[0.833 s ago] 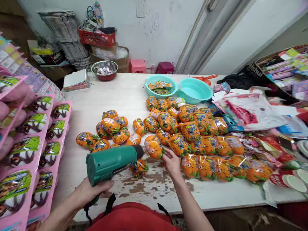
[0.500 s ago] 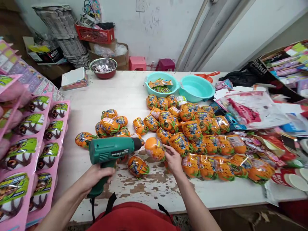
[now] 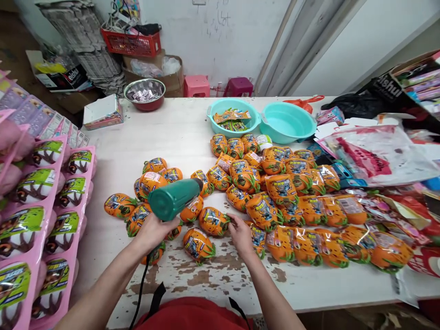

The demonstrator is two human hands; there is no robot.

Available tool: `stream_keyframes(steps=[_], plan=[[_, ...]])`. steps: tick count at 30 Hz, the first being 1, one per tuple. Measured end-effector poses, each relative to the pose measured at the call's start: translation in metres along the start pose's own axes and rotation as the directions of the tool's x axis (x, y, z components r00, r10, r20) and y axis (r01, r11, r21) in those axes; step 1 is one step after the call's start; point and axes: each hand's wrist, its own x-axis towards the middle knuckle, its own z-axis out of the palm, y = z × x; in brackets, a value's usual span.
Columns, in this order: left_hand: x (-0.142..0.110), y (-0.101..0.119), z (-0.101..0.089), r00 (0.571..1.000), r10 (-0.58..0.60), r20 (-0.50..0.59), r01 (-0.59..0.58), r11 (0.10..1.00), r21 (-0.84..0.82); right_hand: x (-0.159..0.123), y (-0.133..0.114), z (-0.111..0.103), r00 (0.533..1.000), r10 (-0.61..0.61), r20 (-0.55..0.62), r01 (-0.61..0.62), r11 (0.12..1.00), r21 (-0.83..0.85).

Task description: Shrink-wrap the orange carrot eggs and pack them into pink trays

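Note:
My left hand grips the handle of a green heat gun, whose dark nozzle points right and away over the orange packs. My right hand rests on the white table, its fingertips touching an orange egg-shaped wrapped pack that lies on the table. Another orange pack lies just in front, between my hands. A small cluster of orange packs sits behind the heat gun. A big heap of the same packs spreads to the right.
Pink display cards holding green-labelled items line the left edge. Two teal basins stand at the back, one with sachets. A steel bowl and a small box sit back left. Bags and packaging crowd the right.
The heat gun has swung from pointing right to pointing away and moved right. My right hand lowered the orange pack from the nozzle onto the table.

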Motion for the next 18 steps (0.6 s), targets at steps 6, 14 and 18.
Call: stream_keyframes(steps=[6,14,18], plan=[[0.026,-0.008,-0.004,0.997,-0.039,-0.059,0.042,0.998,0.041,0.025,-0.008,0.005,0.993,-0.001,0.118,-0.007,0.998,0.067],[0.033,-0.005,-0.003,0.997,-0.077,-0.027,0.076,0.997,-0.025,0.098,-0.06,0.07,0.987,0.116,0.108,-0.049,0.873,-0.486],[0.031,-0.011,-0.008,0.991,-0.121,-0.054,0.122,0.992,0.016,0.109,-0.064,0.087,0.994,0.078,0.076,-0.024,0.84,-0.542]])
